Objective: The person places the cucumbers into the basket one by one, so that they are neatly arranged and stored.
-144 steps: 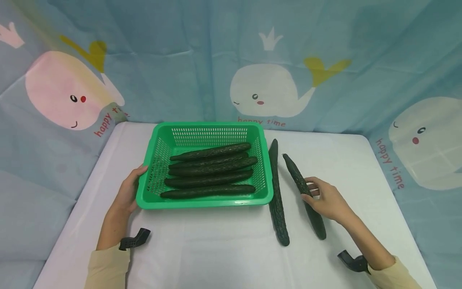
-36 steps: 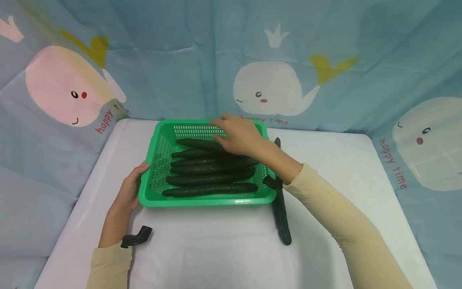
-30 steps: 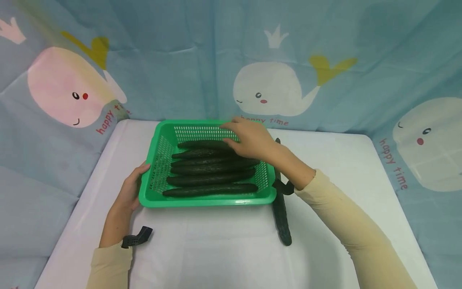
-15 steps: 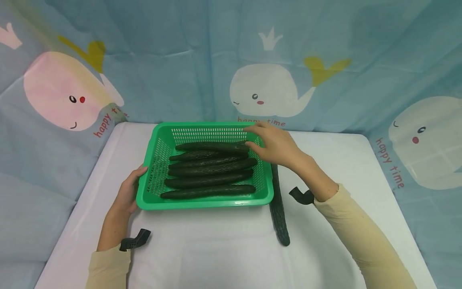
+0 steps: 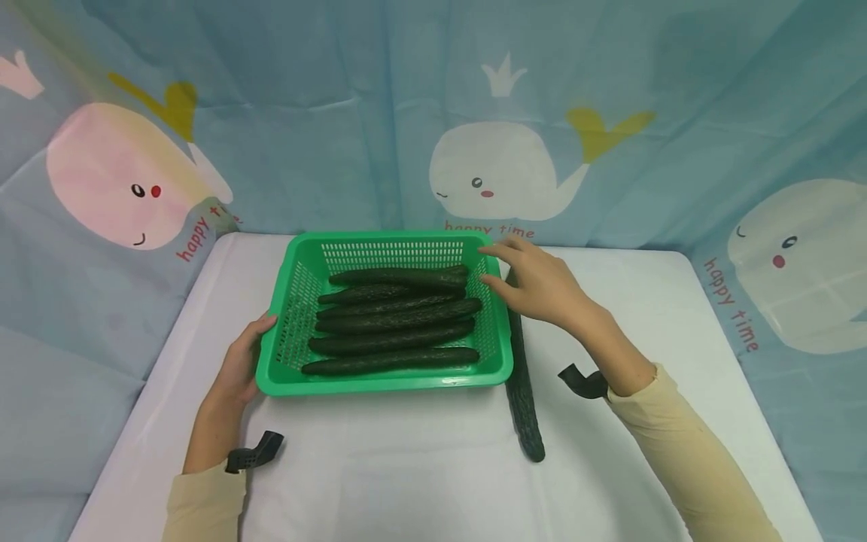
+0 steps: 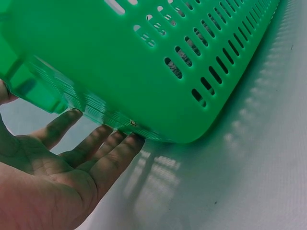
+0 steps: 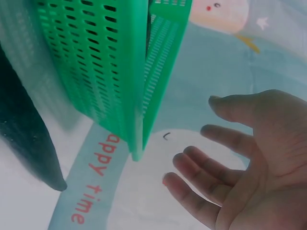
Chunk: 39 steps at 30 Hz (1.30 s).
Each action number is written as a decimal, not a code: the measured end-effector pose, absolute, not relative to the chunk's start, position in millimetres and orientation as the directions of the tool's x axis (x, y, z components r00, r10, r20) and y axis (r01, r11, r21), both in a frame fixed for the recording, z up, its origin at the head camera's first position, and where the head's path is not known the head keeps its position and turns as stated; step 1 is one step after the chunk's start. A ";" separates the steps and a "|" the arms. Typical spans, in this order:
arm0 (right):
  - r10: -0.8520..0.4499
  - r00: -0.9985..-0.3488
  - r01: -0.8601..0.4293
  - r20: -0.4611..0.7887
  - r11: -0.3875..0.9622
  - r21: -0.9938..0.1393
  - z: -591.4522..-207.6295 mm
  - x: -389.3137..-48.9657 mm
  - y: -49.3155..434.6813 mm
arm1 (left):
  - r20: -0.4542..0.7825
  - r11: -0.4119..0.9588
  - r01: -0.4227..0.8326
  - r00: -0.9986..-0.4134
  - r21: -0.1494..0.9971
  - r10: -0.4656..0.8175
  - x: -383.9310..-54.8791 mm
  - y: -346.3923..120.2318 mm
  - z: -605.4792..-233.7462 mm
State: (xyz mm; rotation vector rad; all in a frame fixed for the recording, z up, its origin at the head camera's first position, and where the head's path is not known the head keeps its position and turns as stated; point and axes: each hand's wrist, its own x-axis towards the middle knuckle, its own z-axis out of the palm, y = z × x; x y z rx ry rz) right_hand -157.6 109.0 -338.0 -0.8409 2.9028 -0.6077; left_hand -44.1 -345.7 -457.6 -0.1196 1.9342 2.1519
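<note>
A green plastic basket [image 5: 386,386] with slotted walls holds several dark green cucumbers [image 5: 396,324] lying side by side. The rearmost cucumber [image 5: 393,277] lies partly over the others. At the basket's left end my left hand [image 5: 237,361] holds it, thumb by the rim and fingertips against the outer wall, as the left wrist view shows. My right hand [image 5: 538,284] hovers over the right rim with fingers spread and nothing in them. One more cucumber [image 5: 524,410] lies lengthwise on the table just right of the basket, its far end partly behind that hand.
A white cloth [image 5: 406,467] covers the table. Blue curtain [image 5: 379,150] with whale prints hangs behind and along both sides. Each wrist carries a black camera mount [image 5: 584,382].
A second cucumber on the table at the right has gone into the basket's back. My right hand, empty, has since drawn back rightward to the rim. The left hand stays put.
</note>
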 end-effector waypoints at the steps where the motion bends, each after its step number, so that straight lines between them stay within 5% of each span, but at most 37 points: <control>1: -0.521 -0.852 -0.497 0.053 0.773 -0.394 -338.7 -156.5 111.4 | -0.226 -0.086 -0.237 -0.967 0.968 0.122 -44.1 -345.2 -457.9; 39: -0.326 -0.945 -0.276 -0.011 0.817 -0.506 -396.0 -123.8 153.4 | -0.226 -0.067 -0.235 -0.967 0.970 0.120 -42.7 -344.0 -459.7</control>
